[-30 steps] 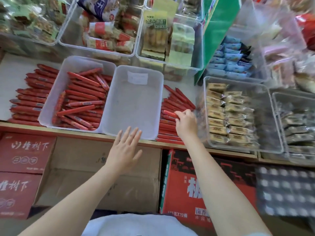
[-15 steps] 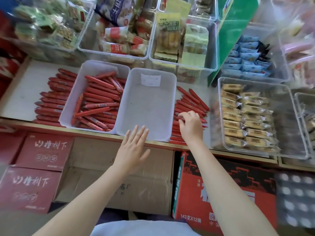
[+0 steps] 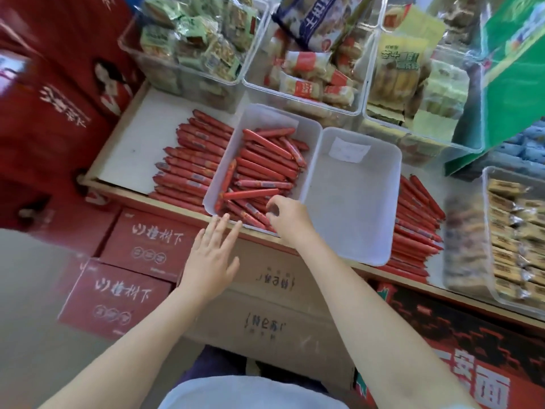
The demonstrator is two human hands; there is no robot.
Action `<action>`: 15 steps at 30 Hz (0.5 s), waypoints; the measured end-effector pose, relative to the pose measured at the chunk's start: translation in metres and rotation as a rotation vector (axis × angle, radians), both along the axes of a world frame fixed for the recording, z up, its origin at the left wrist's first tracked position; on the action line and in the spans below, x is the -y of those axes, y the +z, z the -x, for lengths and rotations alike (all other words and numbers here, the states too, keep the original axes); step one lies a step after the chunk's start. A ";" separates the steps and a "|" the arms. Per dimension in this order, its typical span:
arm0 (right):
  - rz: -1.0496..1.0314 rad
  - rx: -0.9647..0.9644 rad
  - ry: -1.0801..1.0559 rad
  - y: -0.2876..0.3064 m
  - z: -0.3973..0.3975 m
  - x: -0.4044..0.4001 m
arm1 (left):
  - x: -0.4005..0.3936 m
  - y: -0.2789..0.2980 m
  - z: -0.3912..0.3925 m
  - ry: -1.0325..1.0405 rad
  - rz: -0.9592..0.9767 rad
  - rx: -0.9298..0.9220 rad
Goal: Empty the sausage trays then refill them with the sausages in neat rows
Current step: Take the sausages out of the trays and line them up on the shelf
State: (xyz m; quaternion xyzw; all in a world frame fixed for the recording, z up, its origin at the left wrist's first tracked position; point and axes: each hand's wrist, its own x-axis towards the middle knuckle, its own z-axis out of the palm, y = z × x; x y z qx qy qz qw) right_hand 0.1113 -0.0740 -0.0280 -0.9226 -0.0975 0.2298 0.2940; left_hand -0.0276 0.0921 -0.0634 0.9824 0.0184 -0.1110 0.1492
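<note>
Two white plastic trays sit side by side on the shelf. The left tray holds several red sausages lying at mixed angles. Beside it, the right tray has only a paper label at its far end. Loose sausages lie in rows on the shelf, one pile left of the trays and another to their right. My right hand hovers over the left tray's near right corner, fingers curled, nothing visibly in them. My left hand is spread flat, fingertips at that tray's front edge.
Clear bins of packaged snacks stand behind the trays, and another bin of wrapped snacks sits at the right. Red cartons and a brown cardboard box are stacked below the shelf edge. A green box leans at the back right.
My right hand left the sausage pile on the right and moved left over the filled tray. The view swung left. My left hand stays spread near the tray fronts.
</note>
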 end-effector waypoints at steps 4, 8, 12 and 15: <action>0.276 -0.099 0.036 -0.010 -0.010 -0.034 | -0.012 -0.003 0.000 -0.047 0.033 -0.028; 0.370 -0.208 0.013 -0.017 -0.020 -0.043 | -0.018 -0.004 0.000 -0.058 0.073 -0.039; 0.381 -0.319 0.012 -0.019 -0.022 -0.045 | -0.021 -0.002 -0.001 -0.080 0.082 -0.056; 0.304 -0.303 -0.012 -0.015 -0.020 -0.046 | -0.022 0.008 -0.004 -0.104 0.040 -0.123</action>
